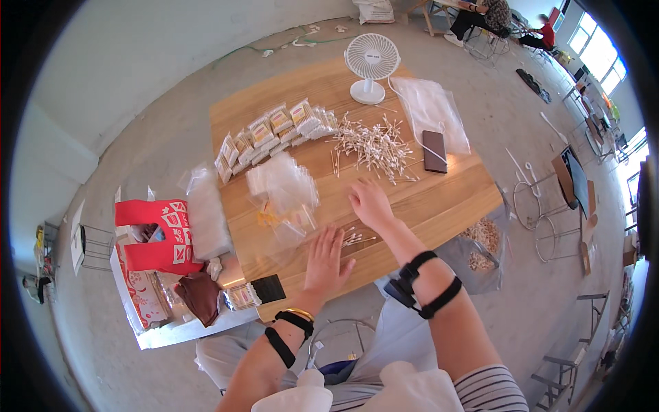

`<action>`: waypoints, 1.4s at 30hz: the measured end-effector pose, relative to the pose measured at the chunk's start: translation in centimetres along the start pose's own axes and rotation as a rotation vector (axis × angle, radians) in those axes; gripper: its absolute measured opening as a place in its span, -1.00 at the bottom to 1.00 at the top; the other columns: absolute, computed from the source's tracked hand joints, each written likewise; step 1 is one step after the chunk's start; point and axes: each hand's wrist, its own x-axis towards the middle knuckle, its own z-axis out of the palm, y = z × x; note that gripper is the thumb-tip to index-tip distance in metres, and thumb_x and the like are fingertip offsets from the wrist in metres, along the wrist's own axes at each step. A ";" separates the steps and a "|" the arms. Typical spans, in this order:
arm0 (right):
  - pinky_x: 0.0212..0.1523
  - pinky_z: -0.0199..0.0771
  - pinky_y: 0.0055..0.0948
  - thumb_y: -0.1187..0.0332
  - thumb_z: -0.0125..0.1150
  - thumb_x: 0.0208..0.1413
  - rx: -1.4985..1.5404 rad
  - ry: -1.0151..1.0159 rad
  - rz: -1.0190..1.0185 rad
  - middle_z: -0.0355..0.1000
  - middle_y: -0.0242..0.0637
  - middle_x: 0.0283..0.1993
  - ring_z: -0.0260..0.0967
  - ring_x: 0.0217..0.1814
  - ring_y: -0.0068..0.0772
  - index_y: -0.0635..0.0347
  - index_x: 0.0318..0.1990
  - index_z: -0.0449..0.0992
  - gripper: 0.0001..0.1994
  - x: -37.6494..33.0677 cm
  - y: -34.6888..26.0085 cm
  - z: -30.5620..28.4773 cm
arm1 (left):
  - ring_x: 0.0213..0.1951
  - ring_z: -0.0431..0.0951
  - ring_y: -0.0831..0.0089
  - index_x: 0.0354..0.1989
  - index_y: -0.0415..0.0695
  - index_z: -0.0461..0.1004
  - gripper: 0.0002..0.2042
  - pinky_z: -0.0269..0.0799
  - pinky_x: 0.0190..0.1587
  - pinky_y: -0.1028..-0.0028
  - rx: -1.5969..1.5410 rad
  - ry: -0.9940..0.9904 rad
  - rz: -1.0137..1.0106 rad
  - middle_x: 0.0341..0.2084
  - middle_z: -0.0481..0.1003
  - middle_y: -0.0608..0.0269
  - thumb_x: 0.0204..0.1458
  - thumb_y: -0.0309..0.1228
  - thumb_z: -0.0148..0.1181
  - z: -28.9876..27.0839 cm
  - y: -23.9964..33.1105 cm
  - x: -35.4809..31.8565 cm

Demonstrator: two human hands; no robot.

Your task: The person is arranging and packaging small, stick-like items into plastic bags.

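My left hand [325,261] lies flat and open on the wooden table [439,206], fingers spread, just left of a few loose cotton swabs [355,238]. My right hand [371,203] rests palm down a little farther out, fingers loosely curled, above those swabs and below a large heap of cotton swabs [374,147]. I cannot see anything held in either hand. A stack of empty clear plastic bags [283,189] lies left of my hands. A row of filled small packets [271,134] runs along the far left of the table.
A white desk fan [371,65] stands at the table's far edge, beside a large clear bag [432,110] and a dark phone [434,151]. A red and white carton [154,240] sits on the left. A sack of swabs [480,250] hangs at the right. Stools stand farther right.
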 end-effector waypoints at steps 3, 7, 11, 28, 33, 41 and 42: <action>0.17 0.35 -0.03 0.24 0.30 0.08 -0.141 0.026 -0.012 0.38 -0.07 0.12 0.29 0.18 0.02 -0.04 0.23 0.43 -0.49 3.0 -1.8 1.1 | 0.49 -0.06 0.01 0.44 -0.28 0.02 -0.20 -0.22 0.51 0.08 0.111 -0.157 0.024 0.45 0.01 -0.06 0.10 -0.09 0.15 -0.5 0.8 -0.5; 0.24 0.29 -0.03 0.15 0.30 0.09 -0.316 -0.104 0.146 0.25 -0.06 0.26 0.22 0.27 0.03 0.01 0.34 0.30 -0.36 6.5 -4.6 2.3 | 0.50 -0.11 0.05 0.46 -0.29 -0.02 -0.21 -0.26 0.52 0.09 0.133 -0.227 0.015 0.47 -0.03 -0.03 0.16 -0.08 0.09 -0.8 0.9 -0.5; 0.26 0.24 -0.05 0.12 0.29 0.09 -0.387 -0.054 0.156 0.24 -0.15 0.28 0.18 0.33 -0.06 0.11 0.28 0.35 -0.40 5.4 -3.7 2.9 | 0.50 -0.10 0.07 0.47 -0.26 -0.06 -0.15 -0.25 0.52 0.11 0.135 -0.225 0.035 0.47 -0.02 -0.02 0.10 -0.08 0.13 -0.5 1.3 -0.3; -0.02 0.44 -0.29 0.52 0.06 0.21 0.408 0.207 0.254 0.47 -0.11 -0.12 0.43 -0.05 -0.09 0.21 -0.08 0.56 -0.81 -10.9 -1.4 -3.5 | 0.52 -0.13 0.12 0.50 -0.14 -0.07 -0.11 -0.30 0.51 0.01 0.152 -0.172 -0.006 0.48 0.01 0.05 0.08 0.00 0.22 -1.5 1.0 -0.7; 0.06 0.38 -0.27 0.44 -0.04 0.35 0.488 0.411 0.082 0.37 -0.02 -0.05 0.35 0.01 -0.04 0.28 -0.10 0.50 -0.82 -9.9 -3.7 -0.2 | 0.49 -0.05 0.13 0.46 -0.19 0.01 -0.05 -0.22 0.50 0.03 0.146 -0.258 0.021 0.45 0.03 0.07 -0.01 0.09 0.27 -2.3 0.0 1.5; 0.15 0.31 -0.25 0.36 -0.11 0.39 0.666 0.315 0.083 0.37 -0.05 -0.04 0.31 0.08 -0.05 0.27 -0.07 0.49 -0.76 -10.7 -7.8 2.8 | 0.44 0.07 0.04 0.41 -0.18 0.12 -0.12 -0.10 0.47 0.06 0.114 -0.163 -0.237 0.39 0.11 0.01 -0.08 -0.11 0.39 -2.0 0.1 -1.6; 0.16 0.30 -0.26 0.37 -0.12 0.38 0.655 0.326 0.116 0.37 -0.06 -0.03 0.31 0.09 -0.06 0.27 -0.07 0.49 -0.76 -10.6 -7.5 2.3 | 0.44 0.05 -0.02 0.42 -0.19 0.09 -0.11 -0.09 0.47 0.06 0.091 -0.064 -0.150 0.41 0.08 -0.03 -0.08 -0.13 0.39 -1.9 -0.2 -1.7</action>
